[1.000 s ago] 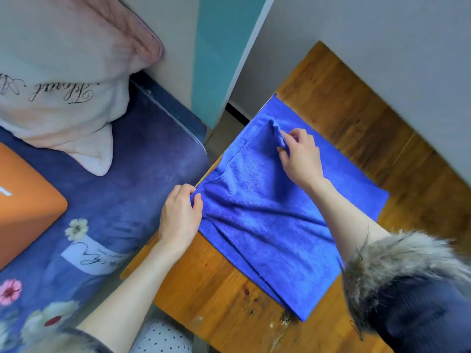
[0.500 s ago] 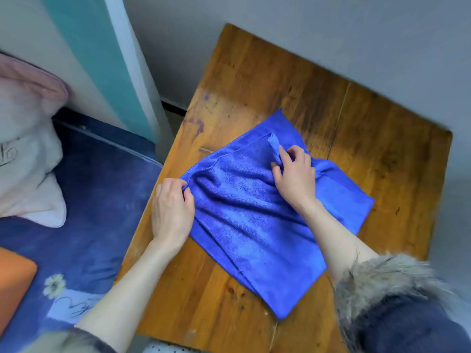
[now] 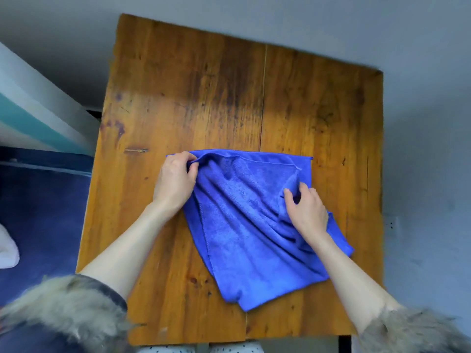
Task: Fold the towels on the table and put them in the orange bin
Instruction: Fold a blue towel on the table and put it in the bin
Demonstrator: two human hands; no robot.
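Folding step w/ blue terry towel (image 3: 244, 225) on worn wooden desk (image 3: 193, 98): my left hand (image 3: 175, 182) pinches far-left corner, right hand (image 3: 307, 210) pinches a right-side fold; next I'd square edges, crease.

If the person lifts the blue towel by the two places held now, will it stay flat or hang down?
The blue towel would probably sag: it already wrinkles between the left hand and the right hand. It looks light, since pinching fingers alone bunch it. Its fuzzy pile likely grips the wooden table, so pushing should crumple it.
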